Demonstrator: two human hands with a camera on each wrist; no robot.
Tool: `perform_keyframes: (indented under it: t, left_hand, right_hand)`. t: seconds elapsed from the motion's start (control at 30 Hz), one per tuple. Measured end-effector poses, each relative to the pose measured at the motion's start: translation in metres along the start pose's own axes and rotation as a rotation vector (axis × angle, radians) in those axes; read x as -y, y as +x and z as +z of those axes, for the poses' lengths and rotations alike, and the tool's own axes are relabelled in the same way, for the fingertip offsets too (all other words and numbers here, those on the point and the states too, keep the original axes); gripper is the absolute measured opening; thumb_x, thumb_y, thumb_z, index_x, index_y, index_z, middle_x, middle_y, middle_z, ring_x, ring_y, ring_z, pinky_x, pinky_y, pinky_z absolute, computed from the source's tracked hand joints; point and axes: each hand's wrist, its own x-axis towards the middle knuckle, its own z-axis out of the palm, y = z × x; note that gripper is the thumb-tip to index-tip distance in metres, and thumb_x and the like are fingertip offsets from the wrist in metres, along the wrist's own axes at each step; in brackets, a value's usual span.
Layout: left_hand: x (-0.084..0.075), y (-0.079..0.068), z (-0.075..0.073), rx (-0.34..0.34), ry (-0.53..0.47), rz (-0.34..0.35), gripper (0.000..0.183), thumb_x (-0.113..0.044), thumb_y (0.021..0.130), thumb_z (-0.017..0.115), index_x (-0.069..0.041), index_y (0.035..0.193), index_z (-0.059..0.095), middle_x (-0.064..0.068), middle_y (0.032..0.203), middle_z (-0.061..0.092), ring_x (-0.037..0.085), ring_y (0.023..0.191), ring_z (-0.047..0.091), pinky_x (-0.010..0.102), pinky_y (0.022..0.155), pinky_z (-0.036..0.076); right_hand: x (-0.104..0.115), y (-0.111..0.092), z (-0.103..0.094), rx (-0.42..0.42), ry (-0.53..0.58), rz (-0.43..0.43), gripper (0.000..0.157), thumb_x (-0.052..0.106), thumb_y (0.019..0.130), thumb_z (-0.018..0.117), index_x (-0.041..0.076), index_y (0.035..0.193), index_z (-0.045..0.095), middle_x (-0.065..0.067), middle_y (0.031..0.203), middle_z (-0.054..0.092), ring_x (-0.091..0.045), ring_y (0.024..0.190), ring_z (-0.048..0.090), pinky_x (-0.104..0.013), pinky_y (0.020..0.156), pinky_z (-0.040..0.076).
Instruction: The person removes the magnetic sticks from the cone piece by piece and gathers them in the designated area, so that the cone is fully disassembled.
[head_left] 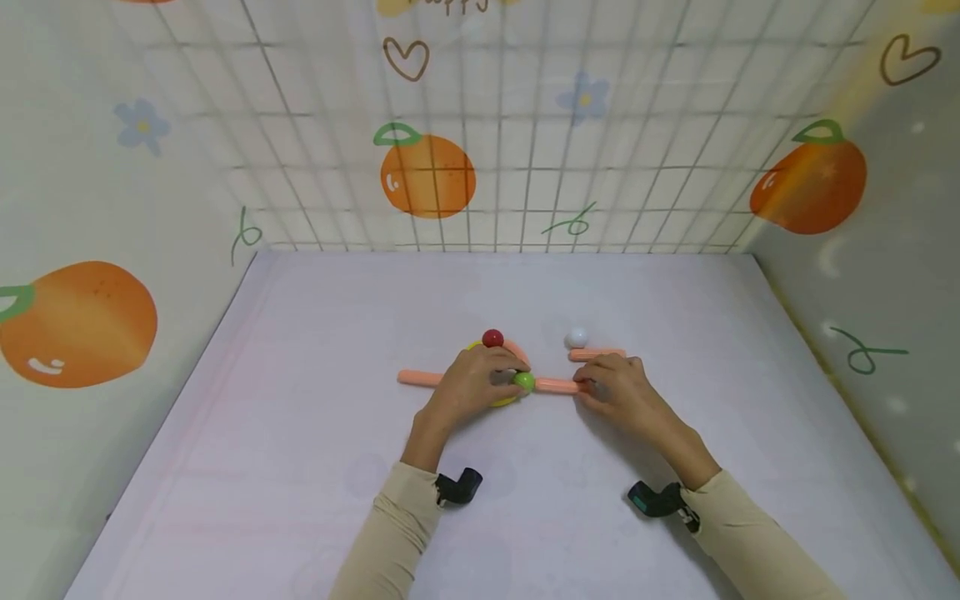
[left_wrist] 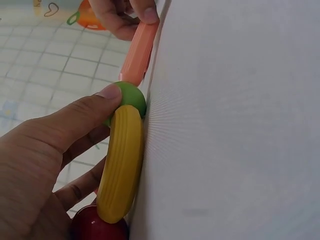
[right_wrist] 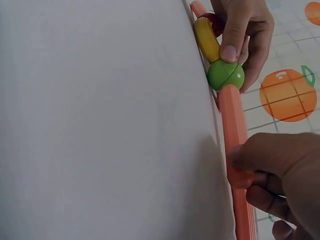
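Observation:
My left hand (head_left: 472, 379) pinches a green ball (head_left: 524, 382) between thumb and fingers. In the left wrist view, a curved yellow piece (left_wrist: 120, 165) runs from the green ball to a dark red ball (left_wrist: 97, 225). A straight salmon-coloured stick (head_left: 557, 386) meets the green ball's right side, and my right hand (head_left: 618, 392) pinches its far end. A curved salmon piece (head_left: 516, 352) lies behind my left fingers, partly hidden. Another salmon stick (head_left: 418, 378) sticks out to the left of that hand; its inner end is hidden.
Beyond my right hand, a white ball (head_left: 577, 337) and another salmon stick (head_left: 596, 354) lie on the white tabletop (head_left: 360, 483). A white grid panel (head_left: 510, 225) under a printed sheet stands along the back edge. Printed side walls flank the table.

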Motion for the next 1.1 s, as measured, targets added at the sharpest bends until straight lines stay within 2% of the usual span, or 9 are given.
perform_keyframes:
  t: [0.1,0.23,0.33,0.53,0.7,0.87,1.1]
  left_hand:
    - [-0.001,0.000,0.002,-0.033,0.117,0.022,0.027,-0.037,0.086,0.080,-0.026,0.111,0.077,-0.012,0.113,0.070,0.012,0.105,0.061,0.039,0.091,0.044]
    - [-0.002,0.001,0.003,-0.075,0.305,0.055,0.027,-0.044,0.088,0.075,-0.031,0.111,0.076,-0.015,0.117,0.068,0.012,0.110,0.059,0.044,0.087,0.043]
    - [-0.002,0.002,0.005,-0.085,0.342,0.066,0.026,-0.045,0.088,0.074,-0.032,0.111,0.076,-0.016,0.118,0.067,0.012,0.111,0.059,0.044,0.087,0.043]
    - [-0.002,0.001,0.006,-0.095,0.350,0.052,0.026,-0.045,0.088,0.074,-0.033,0.111,0.076,-0.015,0.116,0.067,0.012,0.108,0.058,0.044,0.088,0.044]
    - [-0.001,-0.002,0.002,-0.089,0.302,-0.003,0.028,-0.044,0.087,0.076,-0.031,0.112,0.076,-0.015,0.116,0.068,0.010,0.108,0.058,0.044,0.090,0.043]
    - [-0.001,-0.002,0.001,-0.078,0.222,-0.026,0.027,-0.042,0.087,0.077,-0.029,0.111,0.077,-0.014,0.116,0.068,0.010,0.110,0.058,0.043,0.093,0.042]
    - [0.001,-0.002,0.004,-0.097,0.187,0.001,0.024,-0.038,0.087,0.078,-0.028,0.109,0.077,-0.013,0.113,0.068,0.010,0.108,0.057,0.043,0.094,0.042]
  right_hand:
    - [0.001,0.000,0.000,-0.002,-0.013,-0.011,0.019,0.004,0.078,0.084,0.010,0.092,0.074,-0.009,0.118,0.070,-0.027,0.108,0.061,-0.042,0.078,0.031]
    - [0.006,0.000,-0.002,0.002,-0.036,-0.022,0.016,0.003,0.078,0.082,0.013,0.088,0.073,-0.001,0.100,0.072,-0.022,0.099,0.061,-0.042,0.078,0.032]
    - [0.009,-0.002,-0.004,-0.002,-0.052,-0.028,0.016,0.003,0.078,0.081,0.014,0.085,0.071,0.003,0.091,0.069,-0.019,0.093,0.059,-0.041,0.078,0.032]
    - [0.008,-0.007,-0.006,-0.029,-0.020,-0.101,0.017,0.000,0.075,0.079,0.011,0.086,0.071,0.003,0.088,0.065,-0.017,0.090,0.058,-0.039,0.078,0.031]
    - [0.005,-0.011,-0.015,-0.065,0.021,-0.158,0.022,-0.002,0.073,0.080,0.011,0.087,0.069,0.003,0.085,0.061,-0.016,0.087,0.055,-0.039,0.079,0.030]
    - [0.000,-0.014,-0.028,-0.123,0.019,-0.135,0.025,-0.003,0.072,0.083,0.010,0.089,0.070,0.002,0.089,0.064,-0.018,0.083,0.055,-0.041,0.077,0.029]
    - [-0.006,-0.013,-0.042,-0.167,-0.017,-0.086,0.024,-0.002,0.071,0.084,0.006,0.091,0.074,-0.003,0.092,0.067,-0.022,0.085,0.058,-0.043,0.076,0.030]
